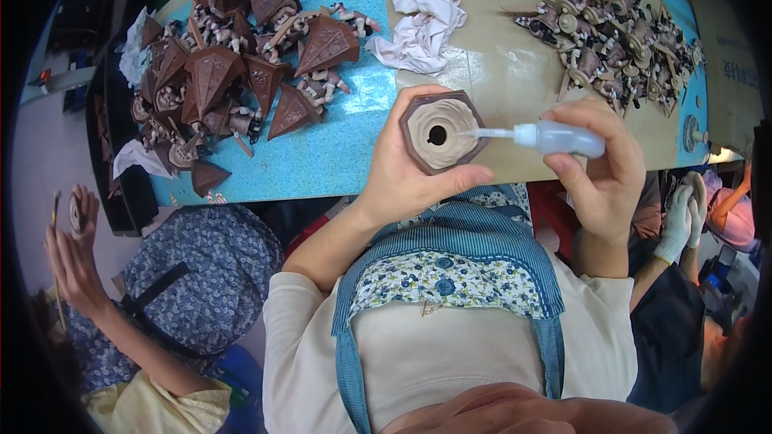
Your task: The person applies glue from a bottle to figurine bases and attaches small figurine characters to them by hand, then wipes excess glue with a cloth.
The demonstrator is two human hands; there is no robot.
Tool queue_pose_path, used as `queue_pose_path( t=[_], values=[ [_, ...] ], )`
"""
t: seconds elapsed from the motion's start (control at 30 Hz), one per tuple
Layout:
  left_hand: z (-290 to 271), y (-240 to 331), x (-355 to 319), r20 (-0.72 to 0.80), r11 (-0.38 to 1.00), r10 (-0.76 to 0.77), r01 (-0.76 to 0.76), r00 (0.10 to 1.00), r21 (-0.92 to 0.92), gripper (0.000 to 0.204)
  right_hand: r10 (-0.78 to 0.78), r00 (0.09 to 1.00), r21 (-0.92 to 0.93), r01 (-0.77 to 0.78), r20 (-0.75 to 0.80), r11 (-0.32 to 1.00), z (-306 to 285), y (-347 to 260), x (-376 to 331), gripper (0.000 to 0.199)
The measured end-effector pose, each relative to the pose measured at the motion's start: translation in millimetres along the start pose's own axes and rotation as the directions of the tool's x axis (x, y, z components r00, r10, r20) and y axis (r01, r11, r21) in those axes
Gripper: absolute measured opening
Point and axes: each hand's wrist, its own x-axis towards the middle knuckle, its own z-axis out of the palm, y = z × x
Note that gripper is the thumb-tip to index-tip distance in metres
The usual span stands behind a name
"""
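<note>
My left hand (402,169) grips a brown hexagonal base (418,157) from its left and near sides. Its upturned face shows a beige ringed recess with a dark hole in the middle. In my right hand (603,165) is a small translucent squeeze bottle (567,140), held on its side with the thin nozzle pointing left. The nozzle tip reaches over the beige recess, right of the hole; whether it touches the surface I cannot tell. Both hands are above the near edge of the table.
Brown faceted pieces and small figures (213,80) are heaped on the blue table covering at left. More figures (619,44) pile up at right. A crumpled white cloth (418,24) lies between. Co-workers sit on both sides; the left one's hand (76,265) holds a brush.
</note>
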Motion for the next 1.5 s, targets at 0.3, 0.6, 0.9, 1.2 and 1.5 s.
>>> queue_pose_path(
  t=[0.3,0.6,0.9,1.2,1.5],
  values=[
    [11.9,0.6,-0.2,0.056,0.994,-0.041,0.046,0.998,-0.098,0.079,-0.195,0.969,-0.18,0.221,0.153,0.959,-1.1,-19.6,9.1,0.034],
    [2.9,6.2,0.6,0.05,0.993,-0.028,0.033,0.998,-0.109,0.079,-0.21,0.96,-0.209,0.247,0.183,0.946,10.6,-29.2,19.4,0.035],
    [3.6,6.1,0.2,0.031,0.991,-0.075,0.078,0.997,-0.11,0.077,-0.204,0.957,-0.22,0.248,0.205,0.943,10.2,-27.0,19.8,0.034],
    [0.0,6.3,0.4,-0.011,0.992,-0.11,0.109,0.994,-0.055,0.074,-0.199,0.956,-0.217,0.246,0.216,0.945,13.1,-18.9,17.1,0.034],
    [-13.8,28.6,4.9,0.0,0.796,0.162,-0.13,0.987,0.591,0.08,0.333,0.943,0.553,-0.279,0.005,0.785,30.6,56.6,20.7,0.032]
  ],
)
